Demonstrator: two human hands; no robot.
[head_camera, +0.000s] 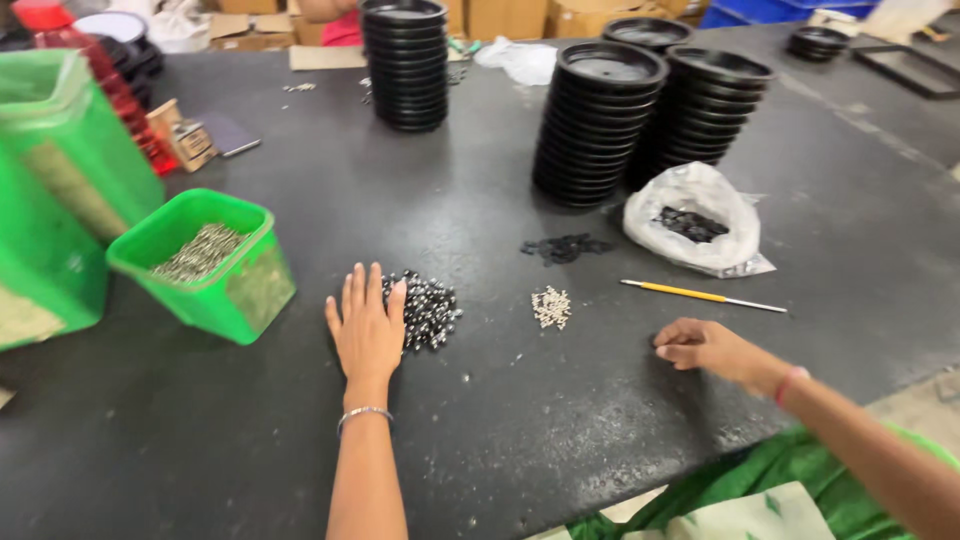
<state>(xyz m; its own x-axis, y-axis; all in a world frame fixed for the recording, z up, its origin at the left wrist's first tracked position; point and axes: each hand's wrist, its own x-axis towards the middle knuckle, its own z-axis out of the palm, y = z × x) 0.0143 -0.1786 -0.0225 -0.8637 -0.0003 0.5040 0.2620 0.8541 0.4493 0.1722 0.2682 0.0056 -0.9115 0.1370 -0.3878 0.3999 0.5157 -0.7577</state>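
Head view, hands: the left hand (367, 325) lies flat and spread on the dark table (480, 430), fingers together, holding nothing; its fingertips touch the left edge of a pile of small shiny dark metal parts (428, 310).
Right hand: the right hand (705, 347), at about 4 o'clock from that pile, rests on the table with fingers curled loosely in; I cannot tell whether anything is pinched in them.
Small heaps: a little cluster of pale metal bits (551, 307) sits at 3 o'clock from the dark pile, and flat black pieces (565, 247) at 1 o'clock.
Green tub: the square green tub (205, 265), at 9 o'clock from the left hand, holds grey metal pieces.
White bag: the open plastic bag (695, 215) holds black parts.
Stacks: black round trays (600, 125) stand piled at 12 o'clock.
Pencil: a yellow pencil (700, 295) lies just below the bag.
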